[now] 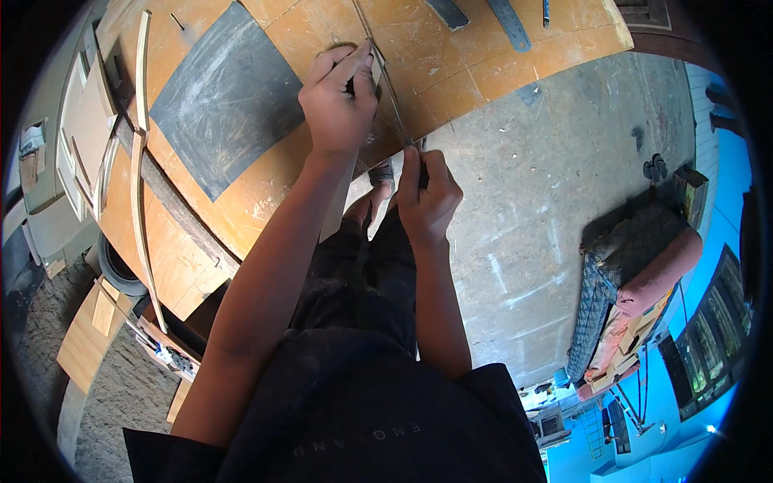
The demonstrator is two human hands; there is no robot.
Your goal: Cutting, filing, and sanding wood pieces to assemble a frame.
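A long thin strip (393, 101) runs over the orange-brown worktable (455, 76) to its near edge. My left hand (338, 97) is closed with fingertips pinched on the strip, beside a small pale piece (378, 56); what lies under the fingers is partly hidden. My right hand (428, 193) is closed round the strip's lower end at the table edge, where a small dark part shows between thumb and finger. A dark grey sheet (221, 105) lies on the table left of my left hand.
A steel ruler (506, 20) and dark flat pieces (447, 12) lie at the back. Curved-looking wood strips (138, 193) and boards (88, 338) are at left, near a tyre (113, 266). A worn upholstered seat (656, 270) stands on the concrete floor (523, 201) at right.
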